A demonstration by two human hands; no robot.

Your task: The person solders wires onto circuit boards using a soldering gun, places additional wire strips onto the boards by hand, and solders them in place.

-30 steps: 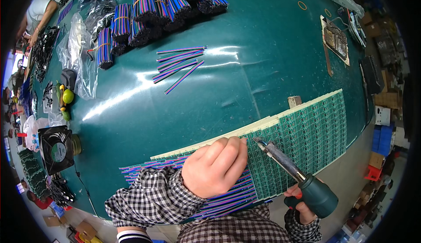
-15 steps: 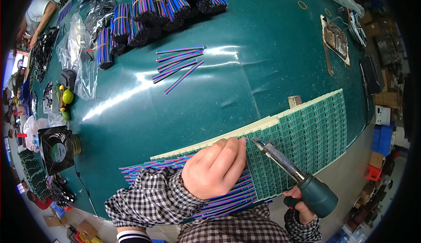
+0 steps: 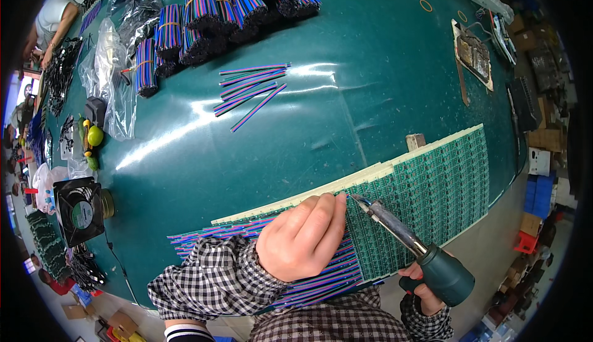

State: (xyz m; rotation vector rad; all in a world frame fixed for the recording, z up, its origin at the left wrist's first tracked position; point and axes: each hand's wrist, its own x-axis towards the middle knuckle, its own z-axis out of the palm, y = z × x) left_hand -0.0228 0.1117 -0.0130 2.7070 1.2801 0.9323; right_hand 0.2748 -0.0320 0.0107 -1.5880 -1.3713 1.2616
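Observation:
My left hand is closed in a pinch at the upper edge of a wide panel of small green circuit boards. A bit of multicoloured wire shows at its fingertips; the rest of that wire is hidden by the hand. In my right hand is a soldering iron with a dark green pistol-like handle. Its tip is right by my left fingertips, on or just over the boards; contact cannot be made out. Beneath my left hand and sleeve, rows of blue, pink and black wires stretch left from the boards.
Banded wire bundles are heaped at the back, with several loose wires in front. A fan stands at left near plastic bags. A wooden block touches the panel's far edge. A soiled tray lies far right.
The soldering iron has shifted slightly left, bringing its tip closer to my left fingertips. My left hand has stayed in nearly the same place.

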